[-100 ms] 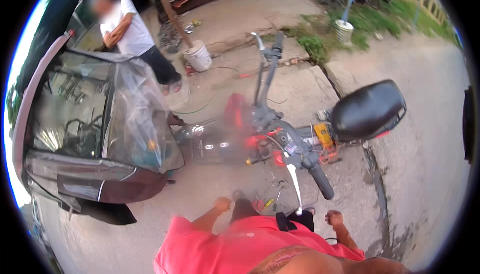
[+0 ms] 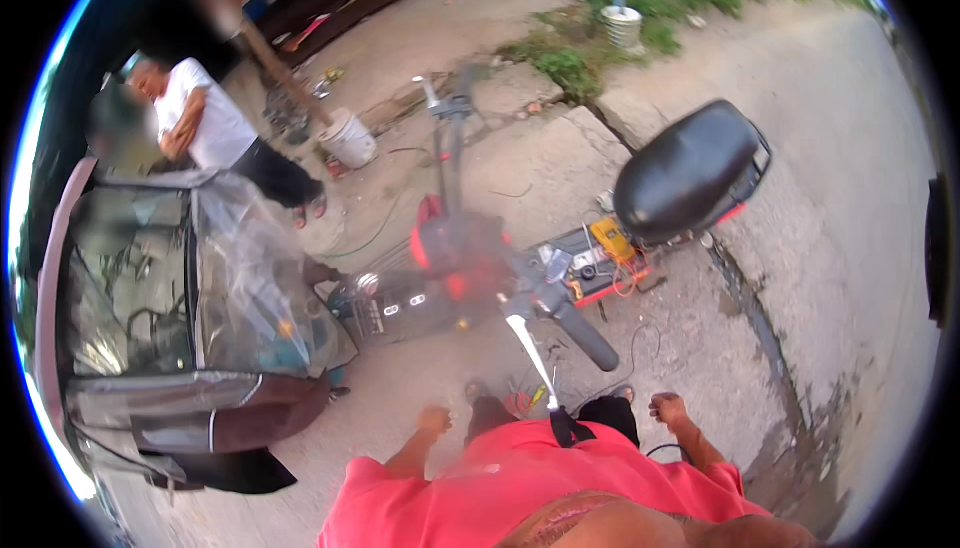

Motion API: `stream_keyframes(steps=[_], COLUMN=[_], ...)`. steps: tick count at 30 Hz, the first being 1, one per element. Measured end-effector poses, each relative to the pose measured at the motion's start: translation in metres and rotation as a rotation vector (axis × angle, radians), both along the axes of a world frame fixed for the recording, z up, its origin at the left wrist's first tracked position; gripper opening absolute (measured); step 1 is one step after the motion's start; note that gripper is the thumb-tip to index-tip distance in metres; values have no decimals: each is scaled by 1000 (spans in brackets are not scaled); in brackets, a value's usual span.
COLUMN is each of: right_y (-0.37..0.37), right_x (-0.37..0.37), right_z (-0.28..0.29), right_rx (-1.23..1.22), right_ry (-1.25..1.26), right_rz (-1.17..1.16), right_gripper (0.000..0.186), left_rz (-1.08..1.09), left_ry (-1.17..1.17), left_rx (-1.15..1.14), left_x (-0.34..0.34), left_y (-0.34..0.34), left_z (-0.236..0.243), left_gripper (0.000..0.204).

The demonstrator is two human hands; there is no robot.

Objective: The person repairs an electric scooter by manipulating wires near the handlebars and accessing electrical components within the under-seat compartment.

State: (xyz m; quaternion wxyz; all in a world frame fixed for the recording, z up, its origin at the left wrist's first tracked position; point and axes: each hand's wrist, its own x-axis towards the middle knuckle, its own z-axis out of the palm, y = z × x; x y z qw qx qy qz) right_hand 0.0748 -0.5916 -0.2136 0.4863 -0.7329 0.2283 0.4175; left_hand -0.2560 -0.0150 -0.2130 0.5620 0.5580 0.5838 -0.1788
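My left hand (image 2: 433, 419) hangs at my left side, loosely closed, with nothing seen in it. At my right side, my right hand (image 2: 667, 407) is held with curled fingers and no object visible in it. Neither hand touches the motorbike (image 2: 480, 258) standing across in front of me. Its near handlebar grip (image 2: 588, 340) and silver brake lever (image 2: 530, 353) lie between my hands. The black seat (image 2: 690, 170) is to the right. In front of the seat, a yellow meter (image 2: 611, 238) with orange leads rests on the bike's uncovered body.
A vehicle with clear plastic sheeting (image 2: 245, 268) stands close on the left. Beyond it a person in a white shirt (image 2: 210, 113) has folded arms. White buckets (image 2: 348, 138) hold posts. A wet crack (image 2: 760, 323) crosses the concrete at right. Cables and small tools (image 2: 530, 400) lie near my feet.
The view has shifted, so the motorbike's front and the seat appear further left and the seat higher. My left hand hangs slightly lower; my right hand stays raised at my side.
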Motion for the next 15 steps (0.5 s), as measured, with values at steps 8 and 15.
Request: stream_keyframes(steps=[8, 15], right_y=[-166, -260], right_x=[-6, 17], right_z=[-1, -13], right_rx=[-17, 38], right_ry=[-55, -64], right_rz=[-131, -329], right_gripper=[13, 12], left_rz=[-1411, -1324], left_ry=[43, 165], left_rx=[429, 361], left_x=[40, 119], left_y=[-149, -195], left_z=[105, 84], left_gripper=[31, 33])
